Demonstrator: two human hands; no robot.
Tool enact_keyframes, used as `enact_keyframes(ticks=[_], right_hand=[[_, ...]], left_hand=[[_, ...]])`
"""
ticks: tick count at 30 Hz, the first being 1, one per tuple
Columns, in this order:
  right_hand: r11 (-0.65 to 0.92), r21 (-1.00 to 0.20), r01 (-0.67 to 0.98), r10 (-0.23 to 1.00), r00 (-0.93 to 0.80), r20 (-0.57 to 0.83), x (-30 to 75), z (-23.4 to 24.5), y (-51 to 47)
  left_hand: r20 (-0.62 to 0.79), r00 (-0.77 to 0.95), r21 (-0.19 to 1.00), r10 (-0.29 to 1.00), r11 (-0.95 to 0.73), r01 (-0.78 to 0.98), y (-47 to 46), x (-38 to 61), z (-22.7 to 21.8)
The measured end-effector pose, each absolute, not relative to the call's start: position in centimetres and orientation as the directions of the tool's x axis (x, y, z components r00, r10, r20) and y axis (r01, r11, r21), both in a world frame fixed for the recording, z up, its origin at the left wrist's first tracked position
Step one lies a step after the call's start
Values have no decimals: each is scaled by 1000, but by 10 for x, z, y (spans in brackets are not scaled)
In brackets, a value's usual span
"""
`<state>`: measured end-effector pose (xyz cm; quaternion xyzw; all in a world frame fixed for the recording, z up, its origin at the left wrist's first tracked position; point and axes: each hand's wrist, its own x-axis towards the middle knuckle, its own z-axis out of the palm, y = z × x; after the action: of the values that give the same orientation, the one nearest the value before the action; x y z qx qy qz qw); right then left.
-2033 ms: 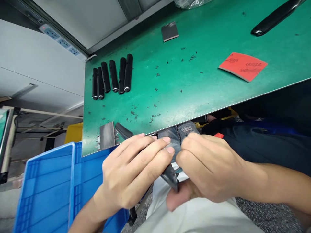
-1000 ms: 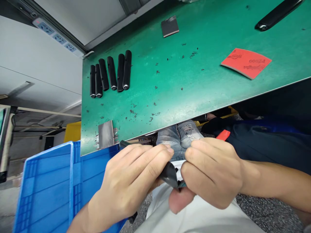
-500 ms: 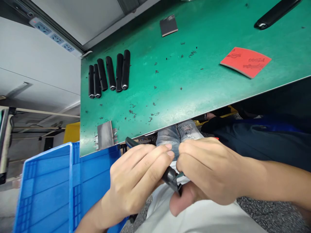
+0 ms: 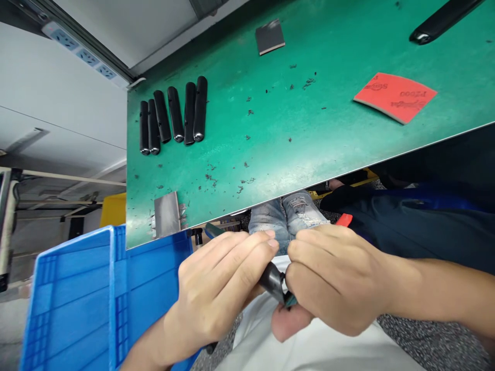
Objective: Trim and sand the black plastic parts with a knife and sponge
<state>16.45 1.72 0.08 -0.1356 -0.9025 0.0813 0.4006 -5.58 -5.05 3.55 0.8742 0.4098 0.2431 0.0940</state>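
Observation:
My left hand [image 4: 222, 288] is wrapped round a black plastic tube [image 4: 271, 281], held at a slant over my lap. Its far end shows beyond the knuckles, by the table edge. Closed in a fist, my right hand [image 4: 340, 281] grips a knife, mostly hidden by the fingers. The knife's red handle end [image 4: 344, 220] sticks out above the fist, and a thin, dark greenish blade [image 4: 291, 300] meets the tube's near open end. The right thumb lies under that end, against the rim.
Several black tubes [image 4: 176, 114] lie in a row on the green table [image 4: 216, 201], among dark shavings. Another black tube [image 4: 444, 20], a red sanding pad [image 4: 396, 98] and two grey pads [image 4: 269, 37] lie there too. A blue crate [image 4: 73, 299] stands at left. Someone's dark clothing shows at right.
My right fist has turned and shifted slightly right, and more of the red handle end shows. The blade sits lower on the tube's rim. My left hand keeps its hold on the tube.

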Motion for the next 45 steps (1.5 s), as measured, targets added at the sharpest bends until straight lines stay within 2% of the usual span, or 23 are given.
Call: enact_keyframes(ticks=[4,6,9,12,15,20,23,28,35,45], right_hand=[[963,-195,188,267,-541,798,163,-5,15],[946,-289,150,324,-504,801,166,-4,17],[844,-534,54,462,-578,672,175,2,22],[792,-604,93,521,-618,588,185,7,24],[801,-570,182,550,-598,582,185,6,22],[879,-408,247,471,-589,657,176,1,23],[887,-351,299,461,-621,634,175,2,26],[884,-353,305,462,-678,572,178,6,29],[858,-432,278,496,-672,551,179,3,28],[900,-343,271,424,-727,539,181,1,28]], left_hand=[[276,533,441,800,-598,670,-54,-57,34],[192,494,502,848,-517,693,-58,-57,33],[150,421,560,895,-428,709,-62,-57,30],[164,405,592,900,-418,690,-65,-56,27],[159,424,620,892,-425,660,-65,-55,26],[161,464,618,871,-456,641,-66,-55,26],[156,493,603,856,-477,639,-65,-55,27],[172,509,575,843,-506,643,-62,-56,29],[175,511,552,841,-514,657,-62,-58,27],[162,512,536,844,-511,672,-61,-57,29]])
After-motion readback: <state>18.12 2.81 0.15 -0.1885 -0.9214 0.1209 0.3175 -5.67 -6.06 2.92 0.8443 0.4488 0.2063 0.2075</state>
